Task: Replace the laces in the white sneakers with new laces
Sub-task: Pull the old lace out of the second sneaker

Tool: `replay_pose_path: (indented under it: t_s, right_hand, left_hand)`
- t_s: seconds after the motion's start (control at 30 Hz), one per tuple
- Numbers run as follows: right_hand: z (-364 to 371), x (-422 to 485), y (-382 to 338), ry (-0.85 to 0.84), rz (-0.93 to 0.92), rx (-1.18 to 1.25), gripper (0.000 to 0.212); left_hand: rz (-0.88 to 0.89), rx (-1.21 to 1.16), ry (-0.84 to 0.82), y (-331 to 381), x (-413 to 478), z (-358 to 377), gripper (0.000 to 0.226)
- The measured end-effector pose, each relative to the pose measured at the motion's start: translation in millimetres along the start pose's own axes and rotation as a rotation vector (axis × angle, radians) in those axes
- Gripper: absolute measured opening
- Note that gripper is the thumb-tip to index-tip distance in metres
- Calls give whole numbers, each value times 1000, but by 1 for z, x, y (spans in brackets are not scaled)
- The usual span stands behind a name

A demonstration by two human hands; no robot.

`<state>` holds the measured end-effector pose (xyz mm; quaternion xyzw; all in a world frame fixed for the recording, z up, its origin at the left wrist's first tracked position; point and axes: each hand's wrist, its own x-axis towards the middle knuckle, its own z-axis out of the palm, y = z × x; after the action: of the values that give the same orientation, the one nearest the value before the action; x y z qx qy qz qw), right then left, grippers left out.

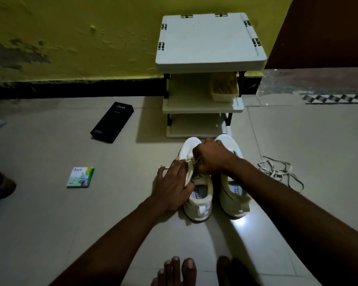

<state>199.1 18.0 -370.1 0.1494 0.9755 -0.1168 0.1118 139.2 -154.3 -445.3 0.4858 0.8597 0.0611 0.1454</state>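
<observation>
Two white sneakers stand side by side on the tiled floor, toes pointing away from me. My left hand [173, 183] rests on the left sneaker [196, 201], its thumb holding the shoe's side by the tongue. My right hand [210, 156] reaches across and pinches the cream lace [191, 162] at the left sneaker's eyelets. The right sneaker [233, 200] lies partly under my right forearm; its eyelet area is hidden. A loose pale lace [281, 172] lies tangled on the floor to the right of the shoes.
A small white shelf rack [209, 42] stands against the yellow wall just beyond the shoes, with a tub [223, 87] on its middle shelf. A black phone box [112, 122] and a small green-white packet [80, 177] lie on the floor to the left. My bare feet [178, 271] are at the bottom.
</observation>
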Motion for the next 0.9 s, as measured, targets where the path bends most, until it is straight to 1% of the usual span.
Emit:
replay_pose_path:
  t_s: [0.03,0.07,0.1,0.13,0.17,0.2,0.27,0.3,0.33,0.37,0.4,0.43,0.47,0.5,0.53,0.57,0.6,0.63,0.67,0.7,0.73,0.8,0.83,0.87,0.9]
  right_hand:
    - [-2,1,3,-18,-13,146,19]
    - [-2,1,5,-9,6,419,14]
    - [-1,-2,6,14,78,755,11]
    - [1,-6,6,46,170,1033,11]
    - [5,-10,6,58,229,1185,13]
    - [10,-11,6,74,240,1169,15]
    - [14,-11,5,97,190,872,19]
    - [10,-11,5,93,164,773,19]
    - [5,-11,5,77,142,825,17]
    - [1,-12,8,46,142,1008,16]
    - [-2,-16,11,-4,136,1253,18]
    - [-4,-20,14,-75,139,1441,26]
    - [-2,-24,18,-124,129,1532,37]
    - [1,-26,20,-134,132,1484,49]
    - [2,-29,18,-126,143,1350,54]
    - [-1,-32,16,-102,135,1165,45]
    - [-4,-32,14,-59,111,1051,32]
    - [-7,-30,13,-5,94,1040,23]
    - [-10,-29,13,38,92,1115,18]
    - [-12,-29,13,48,114,1240,17]
    - [-12,-30,14,14,154,1390,17]
    - [-13,-31,12,-121,231,1638,10]
    - [-10,-31,11,-162,254,1687,9]
    - [-11,-32,13,-159,262,1676,13]
    - [-7,-30,12,-125,250,1574,18]
  left_hand:
    - [3,14,6,-1,0,0,99]
    - [11,24,5,-4,1,0,99]
    - [23,35,-1,-6,1,-2,99]
    - [36,46,-12,-7,1,-3,100]
    - [54,53,-21,-8,2,-6,100]
    - [76,61,-23,-8,2,-8,100]
    - [129,90,6,-4,5,-10,96]
    - [148,104,22,-4,6,-10,94]
    - [157,111,26,-5,6,-10,92]
    - [162,116,24,-7,7,-11,89]
    - [164,126,21,-11,7,-11,87]
    - [169,145,18,-13,7,-12,86]
    - [177,168,8,-15,7,-12,86]
    - [185,190,-7,-15,8,-12,87]
    - [190,202,-17,-15,9,-11,87]
    - [197,206,-13,-14,10,-9,87]
    - [208,211,-13,-12,12,-8,86]
    - [216,218,-19,-12,13,-8,86]
    - [219,228,-29,-13,15,-9,85]
    - [222,235,-34,-13,16,-9,85]
    - [221,238,-28,-13,16,-9,85]
    - [223,226,-14,-15,16,-11,87]
    - [218,217,-24,-14,15,-11,89]
    - [216,218,-31,-11,16,-13,92]
    - [213,225,-41,-11,14,-13,95]
